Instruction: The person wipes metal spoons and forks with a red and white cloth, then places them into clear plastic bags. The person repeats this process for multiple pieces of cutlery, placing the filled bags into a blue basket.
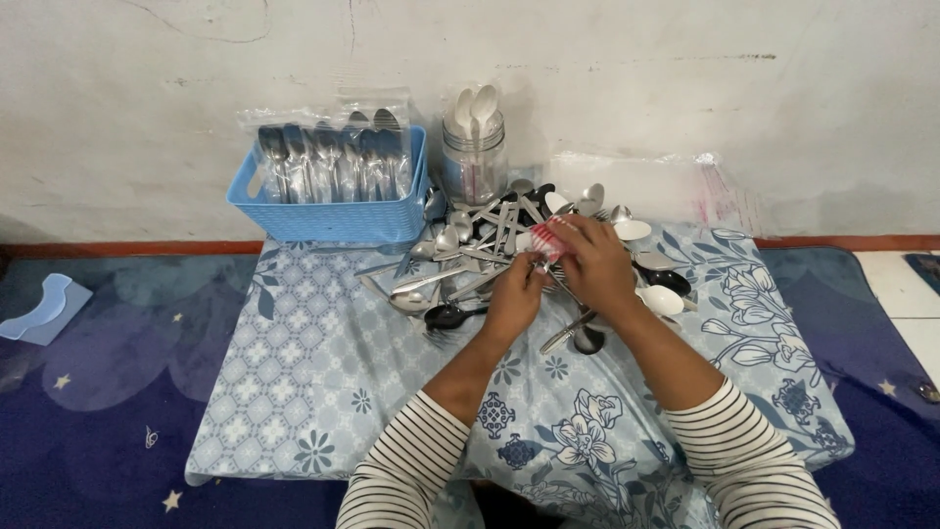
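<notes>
Cutlery point(490, 250) lies heaped at the far middle of the low table point(294, 392), on a blue patterned cloth; spoons and forks, mostly steel, with a few black spoons point(446, 315) and white spoons point(664, 300) mixed in; I watch my two hands meet over the near edge of that heap. My right hand point(597, 264) is curled around a small red-and-white packet point(550, 238), fingers folded over its top; my left hand point(517, 294) pinches narrowly at something thin beside the packet, perhaps a spoon handle, though from here I cannot tell for sure.

I judge the steel pieces stiff, fairly light singly, and smooth enough to slide against each other; tangled as they are, lifting one may drag its neighbours, so the handle end is the better place to grip, not the bowl. The packet looks soft and crinkly, best held lightly by its edges.

Behind the heap, a blue basket point(333, 217) holds spoons sealed in clear bags; just beside it stands a glass jar point(474, 162) with white spoons upright inside; a clear plastic bag point(636, 181) rests against the wall.
</notes>
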